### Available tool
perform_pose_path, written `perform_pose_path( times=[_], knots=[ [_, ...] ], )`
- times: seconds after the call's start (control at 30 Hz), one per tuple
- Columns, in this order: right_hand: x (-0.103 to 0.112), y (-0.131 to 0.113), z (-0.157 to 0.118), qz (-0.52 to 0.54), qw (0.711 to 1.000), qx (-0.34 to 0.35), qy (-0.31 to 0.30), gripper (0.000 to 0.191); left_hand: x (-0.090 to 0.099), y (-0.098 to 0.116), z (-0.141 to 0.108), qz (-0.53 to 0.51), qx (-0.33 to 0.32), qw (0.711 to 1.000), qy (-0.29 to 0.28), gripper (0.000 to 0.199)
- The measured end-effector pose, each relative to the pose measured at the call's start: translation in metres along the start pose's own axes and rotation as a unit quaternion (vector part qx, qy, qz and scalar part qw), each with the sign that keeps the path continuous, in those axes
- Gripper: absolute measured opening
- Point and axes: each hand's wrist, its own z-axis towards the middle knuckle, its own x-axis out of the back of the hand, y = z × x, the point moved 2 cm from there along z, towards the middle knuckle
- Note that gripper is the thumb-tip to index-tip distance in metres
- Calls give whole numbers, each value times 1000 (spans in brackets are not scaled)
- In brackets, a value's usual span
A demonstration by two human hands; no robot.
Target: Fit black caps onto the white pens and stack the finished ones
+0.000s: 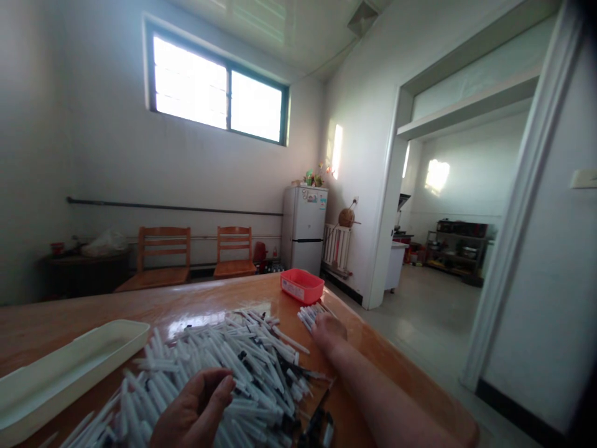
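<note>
- Here's the left hand [196,407], right over the heap, fingers curled and thumb tip drawn in close to the forefinger; whether anything is pinched there, I can't tell.
- Out reaches the right hand [330,333], turned down at a small row of pens [306,316] at the heap's far right; its fingertips are hidden, so the grip can't be called.
- Under and beyond the left hand sprawls the big one: a heap of white pens [233,348], pointing every which way across the worktop [186,297].
- Dark slim pieces [321,420] gather at the heap's near right edge, beside the right forearm.
- Just past that row sits a red plastic basket [301,287], pale label facing us.
- Over on the left, a long cream tray [133,330] lies at a slant beside the heap.
- Beyond the worktop, two wooden chairs [164,249] stand near the wall, then a grey refrigerator [303,221] with plants [317,179] on top.
- Up high, a bright window [191,81]; to the right, a doorway opens onto a room with a shelf rack [459,246].
</note>
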Motion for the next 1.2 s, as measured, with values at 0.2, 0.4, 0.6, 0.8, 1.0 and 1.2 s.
perform_pose_path(
  times=[0.2,0.4,0.6,0.8,1.0,1.2],
  knots=[
    [-1,5,-2,-2,1000,3,-8,27,-3,8,-4,22,-8,1000,5,41],
    [4,12,-12,36,999,-5,10,26,-1,8,-4,10,20,1000,7,47],
    [20,16,-24,104,994,-12,44,27,-1,4,0,17,17,1000,11,49],
    [25,5,-33,193,980,39,26,22,1,8,-1,-14,19,999,39,47],
    [14,-3,-51,215,974,73,-10,19,5,10,-1,-6,19,999,37,43],
    [9,-4,-51,141,988,61,-15,19,4,7,0,5,3,999,38,45]
  ],
)
